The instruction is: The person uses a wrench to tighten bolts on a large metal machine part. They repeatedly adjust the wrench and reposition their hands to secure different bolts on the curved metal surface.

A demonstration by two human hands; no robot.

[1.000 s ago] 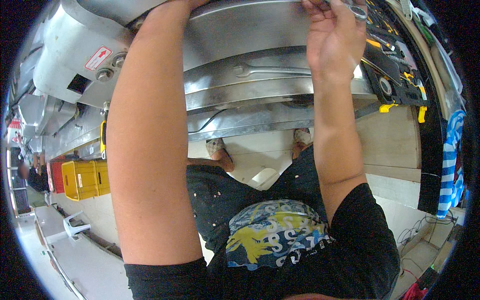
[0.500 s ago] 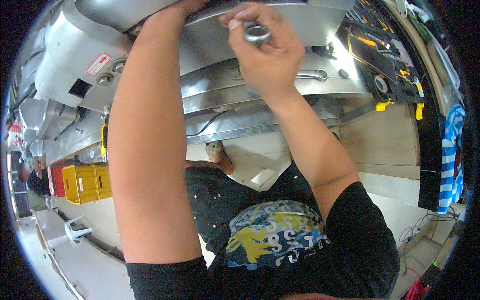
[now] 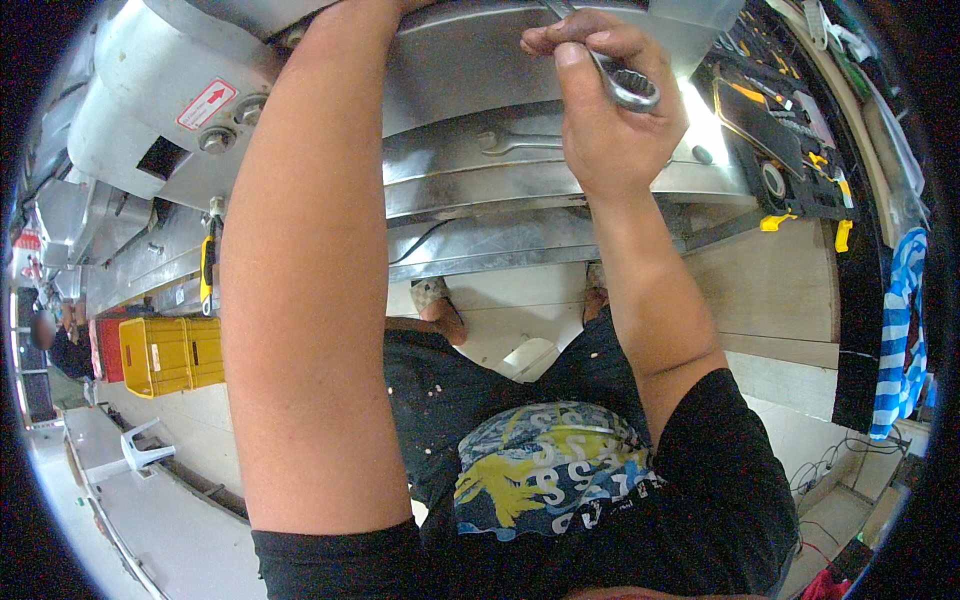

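Observation:
My right hand is closed around a combination wrench. Its ring end sticks out on the near side of the fist, and the shank runs up past my fingertips to the top edge, where the far end is cut off. A second wrench lies on the steel ledge just beyond my right wrist, which covers part of it. My left arm reaches up across the ledge beside a grey machine housing. Of my left hand only a sliver shows at the top edge; its fingers are out of sight.
Right of the ledge lies an open black tool case with tools and yellow latches. A yellow-handled tool hangs at the left, above a yellow crate. Bolt heads stick out of the housing. A striped cloth hangs far right.
My right hand has moved to the right with the wrench, which now shows more of its length. The open end of the wrench on the ledge has come into clearer view. My left arm stays stretched out.

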